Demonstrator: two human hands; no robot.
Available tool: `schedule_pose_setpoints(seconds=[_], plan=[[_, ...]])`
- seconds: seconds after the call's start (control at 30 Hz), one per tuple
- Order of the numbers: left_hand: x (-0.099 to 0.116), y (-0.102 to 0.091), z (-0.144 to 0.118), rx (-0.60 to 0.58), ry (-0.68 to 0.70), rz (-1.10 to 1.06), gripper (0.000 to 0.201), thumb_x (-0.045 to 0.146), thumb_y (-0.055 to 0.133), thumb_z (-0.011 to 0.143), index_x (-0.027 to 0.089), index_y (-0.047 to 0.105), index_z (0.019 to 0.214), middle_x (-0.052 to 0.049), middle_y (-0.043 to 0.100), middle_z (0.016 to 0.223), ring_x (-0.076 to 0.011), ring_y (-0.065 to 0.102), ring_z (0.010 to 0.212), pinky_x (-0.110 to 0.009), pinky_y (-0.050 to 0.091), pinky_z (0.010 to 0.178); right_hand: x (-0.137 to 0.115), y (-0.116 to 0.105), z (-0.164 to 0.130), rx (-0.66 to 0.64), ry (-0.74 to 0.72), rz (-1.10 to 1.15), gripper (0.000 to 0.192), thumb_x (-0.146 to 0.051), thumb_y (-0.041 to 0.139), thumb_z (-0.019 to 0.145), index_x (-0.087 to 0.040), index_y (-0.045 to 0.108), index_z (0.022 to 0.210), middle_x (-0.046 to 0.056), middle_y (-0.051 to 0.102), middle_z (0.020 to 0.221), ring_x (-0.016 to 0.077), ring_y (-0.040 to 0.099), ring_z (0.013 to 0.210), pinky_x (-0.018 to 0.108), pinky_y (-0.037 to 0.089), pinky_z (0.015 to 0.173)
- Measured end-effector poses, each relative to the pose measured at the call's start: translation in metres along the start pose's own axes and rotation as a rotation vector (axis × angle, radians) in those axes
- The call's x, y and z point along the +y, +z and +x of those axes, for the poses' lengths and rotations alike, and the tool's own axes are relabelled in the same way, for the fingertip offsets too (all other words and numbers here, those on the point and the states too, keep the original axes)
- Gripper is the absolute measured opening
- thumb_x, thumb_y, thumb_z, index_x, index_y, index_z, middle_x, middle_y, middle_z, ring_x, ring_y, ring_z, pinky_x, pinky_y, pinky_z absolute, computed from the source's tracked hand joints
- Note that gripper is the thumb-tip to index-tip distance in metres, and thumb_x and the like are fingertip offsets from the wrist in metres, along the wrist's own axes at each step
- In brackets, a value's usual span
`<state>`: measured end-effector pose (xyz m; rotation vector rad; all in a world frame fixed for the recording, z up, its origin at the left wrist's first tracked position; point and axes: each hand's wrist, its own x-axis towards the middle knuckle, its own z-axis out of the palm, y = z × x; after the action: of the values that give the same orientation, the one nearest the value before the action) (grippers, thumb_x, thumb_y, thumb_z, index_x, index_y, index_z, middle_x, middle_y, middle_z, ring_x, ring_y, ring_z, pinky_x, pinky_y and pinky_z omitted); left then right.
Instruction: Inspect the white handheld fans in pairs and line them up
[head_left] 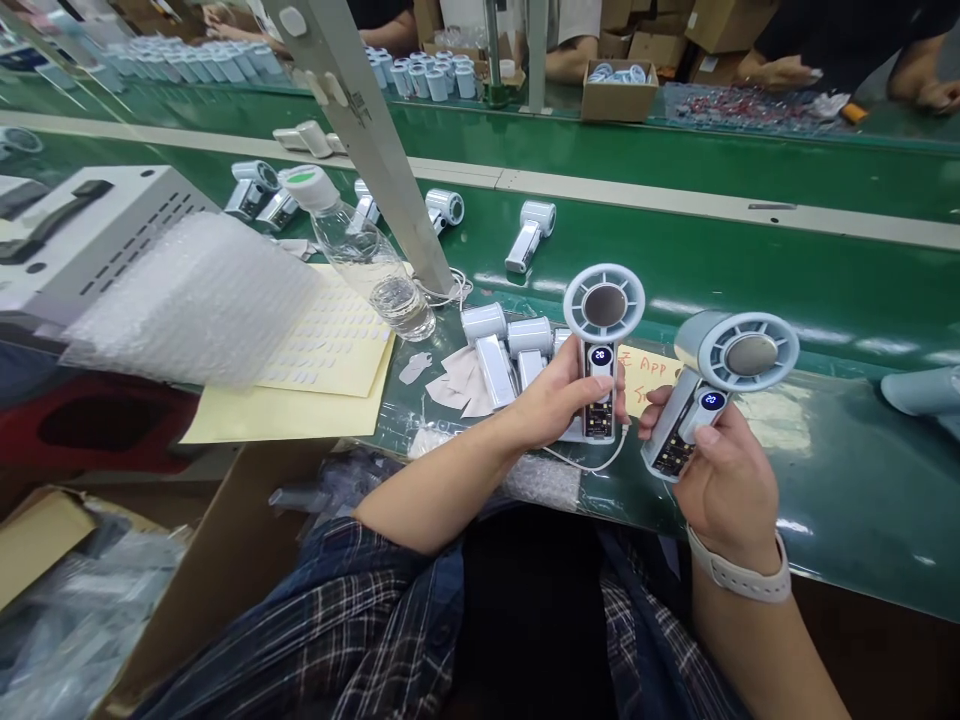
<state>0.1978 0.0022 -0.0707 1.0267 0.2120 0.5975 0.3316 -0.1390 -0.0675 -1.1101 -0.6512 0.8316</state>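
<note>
Two handheld fans are held up over the green bench, displays lit: the left hand grips the upright fan, the right hand grips the tilted fan. This looks like a powered check; comparing both readouts seems next.

The left hand wraps the back of its handheld fan, so the fingers behind the handle are out of sight. The small lit display is too tiny to read surely. At the right edge, another pale fan is cut off. Co-workers' arms across the green worktop run out past the top edge.
</note>
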Motion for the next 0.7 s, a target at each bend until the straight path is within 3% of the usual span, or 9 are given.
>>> schedule_pose_setpoints(seconds=[0.07, 0.23, 0.37, 0.53, 0.7], plan=[[0.001, 0.0, 0.0, 0.051, -0.007, -0.022, 0.054, 0.048, 0.079, 0.084, 0.023, 0.044, 0.115, 0.003, 0.061, 0.091, -0.0142, 0.066, 0.071, -0.035, 0.059, 0.07, 0.0, 0.0, -0.001, -0.005, 0.023, 0.036, 0.023, -0.038, 0.076, 0.091, -0.025, 0.074, 0.11, 0.006, 0.074, 0.103, 0.0194, 0.069, 0.079, 0.034, 0.062, 0.068], [0.005, -0.001, -0.002, -0.09, 0.041, 0.01, 0.053, 0.05, 0.078, 0.086, 0.023, 0.043, 0.115, 0.003, 0.063, 0.085, -0.0169, 0.068, 0.073, -0.037, 0.059, 0.075, -0.003, 0.001, -0.001, -0.041, 0.018, 0.04, 0.024, -0.038, 0.08, 0.089, -0.026, 0.075, 0.109, 0.005, 0.076, 0.102, 0.0198, 0.071, 0.08, 0.034, 0.062, 0.069], [0.005, -0.002, 0.0, -0.09, 0.026, 0.056, 0.058, 0.051, 0.079, 0.086, 0.022, 0.042, 0.119, 0.002, 0.065, 0.086, -0.0166, 0.067, 0.074, -0.037, 0.059, 0.077, 0.0, 0.004, 0.002, -0.025, -0.022, 0.001, 0.023, -0.038, 0.078, 0.09, -0.025, 0.073, 0.108, 0.005, 0.074, 0.101, 0.0197, 0.068, 0.079, 0.035, 0.061, 0.068], [0.005, 0.001, 0.001, -0.158, 0.021, 0.022, 0.056, 0.049, 0.08, 0.086, 0.022, 0.041, 0.116, 0.001, 0.065, 0.085, -0.017, 0.068, 0.074, -0.035, 0.058, 0.073, 0.007, 0.005, 0.002, -0.005, 0.029, -0.007, 0.026, -0.04, 0.076, 0.089, -0.026, 0.072, 0.111, 0.006, 0.074, 0.106, 0.0239, 0.07, 0.086, 0.042, 0.064, 0.075], [0.005, 0.0, 0.002, -0.105, 0.066, 0.126, 0.055, 0.054, 0.077, 0.086, 0.022, 0.043, 0.115, 0.001, 0.063, 0.087, -0.0164, 0.065, 0.074, -0.036, 0.057, 0.074, 0.006, 0.005, 0.001, -0.002, -0.005, -0.016, 0.022, -0.038, 0.075, 0.09, -0.026, 0.073, 0.108, 0.006, 0.074, 0.099, 0.0244, 0.07, 0.081, 0.044, 0.064, 0.074]])
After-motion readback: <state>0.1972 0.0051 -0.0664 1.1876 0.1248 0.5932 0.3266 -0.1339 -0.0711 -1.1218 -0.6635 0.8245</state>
